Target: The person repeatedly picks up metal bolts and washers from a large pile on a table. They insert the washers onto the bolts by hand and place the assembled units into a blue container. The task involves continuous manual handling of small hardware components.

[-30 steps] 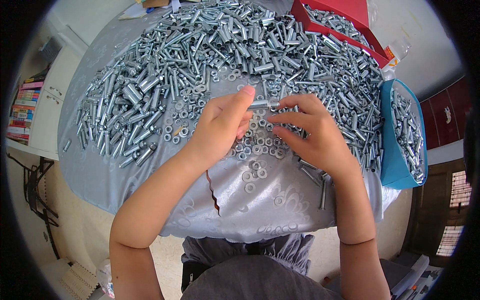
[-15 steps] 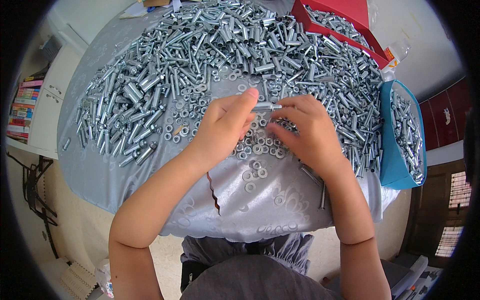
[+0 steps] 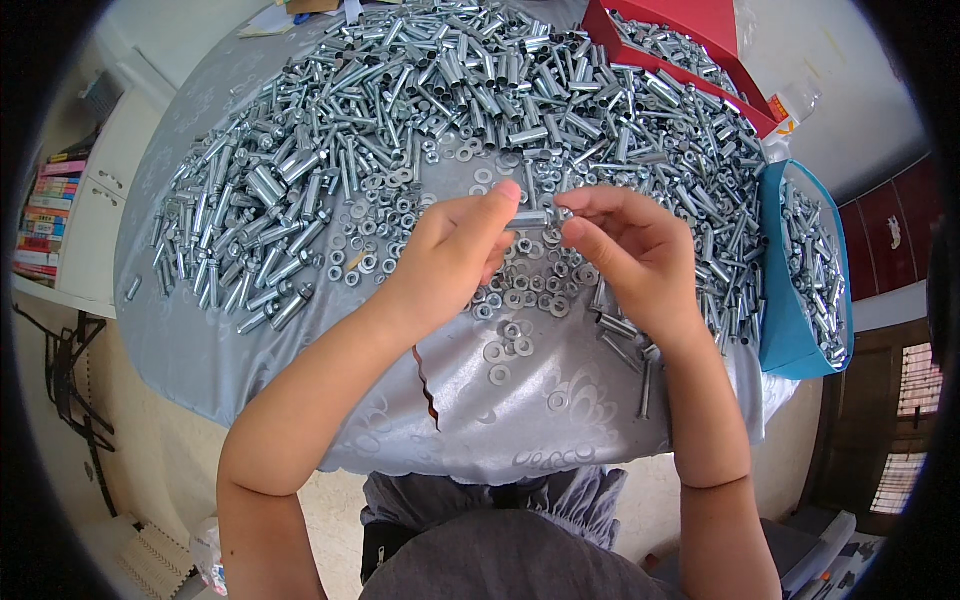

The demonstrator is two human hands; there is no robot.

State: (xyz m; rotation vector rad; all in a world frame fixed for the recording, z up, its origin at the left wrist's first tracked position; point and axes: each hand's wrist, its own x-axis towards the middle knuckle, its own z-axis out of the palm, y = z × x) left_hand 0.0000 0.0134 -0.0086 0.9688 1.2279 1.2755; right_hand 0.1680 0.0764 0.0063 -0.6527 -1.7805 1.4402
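I have a short metal bolt (image 3: 532, 217) pinched between my two hands, and it lies crosswise, its long axis running from one hand straight to the other. My left hand (image 3: 450, 255) grips one end between thumb and forefinger; my right hand (image 3: 625, 255) pinches the other end with thumb and first fingers, the rest of its fingers curled loosely. So the bolt sits exactly between the hands, a little above the cloth, neither hand nearer than the other (whether a washer or nut is already on the right-hand end I cannot tell, my fingertips cover it).

Just under and beyond my hands lie loose washers (image 3: 510, 300), scattered flat on the grey tablecloth (image 3: 300, 370). Past them, away from me and curving round to both sides, is the big heap of bolts and sleeves (image 3: 450, 90). A few single bolts (image 3: 625, 335) lie just beneath my right wrist. Well off to the right of my right hand stands a blue tray (image 3: 790, 340) with more bolts in it, and beyond it a red box (image 3: 700, 40).
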